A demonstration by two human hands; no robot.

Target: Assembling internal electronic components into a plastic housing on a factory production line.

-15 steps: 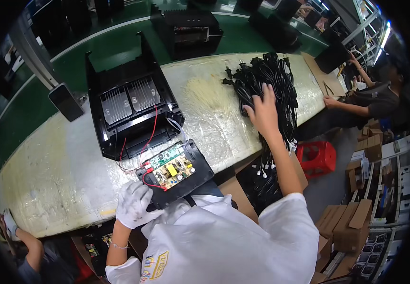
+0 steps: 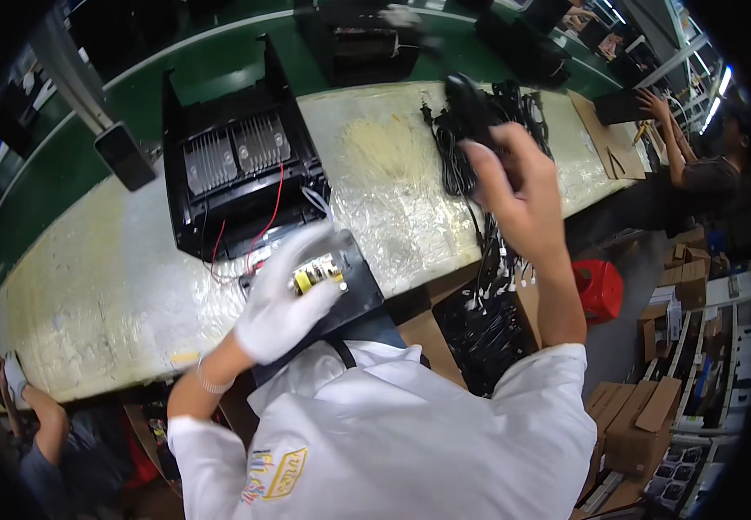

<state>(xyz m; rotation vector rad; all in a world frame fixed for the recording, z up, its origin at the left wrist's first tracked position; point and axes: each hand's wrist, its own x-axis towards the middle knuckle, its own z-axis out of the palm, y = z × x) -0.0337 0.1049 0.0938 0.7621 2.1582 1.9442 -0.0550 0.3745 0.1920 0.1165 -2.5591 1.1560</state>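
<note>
My right hand (image 2: 523, 186), bare, grips a bundled black power cord (image 2: 469, 106), blurred by motion, above a heap of similar black cords (image 2: 453, 165). Over the circuit board (image 2: 316, 270) hovers my left hand (image 2: 282, 295) in a white glove, fingers stretched out and smeared by motion, partly hiding the board. Whether it touches the board I cannot tell. That board lies on a black panel (image 2: 360, 282) at the bench's near edge. Thin red wires run from it to an open black housing (image 2: 245, 204) with finned metal heat sinks (image 2: 261, 143).
A plastic-covered bench (image 2: 115, 303) curves around me. A phone-like device (image 2: 124, 156) stands on a post at left. Beyond runs a green conveyor (image 2: 306, 61) with black housings. Right are a red stool (image 2: 597, 290), cartons (image 2: 636, 416) and a co-worker (image 2: 714, 169); another person's gloved hand (image 2: 14, 377) shows far left.
My right hand has taken hold of a black cord bundle and lifted it from the heap. The left hand has moved from the panel's edge up over the circuit board.
</note>
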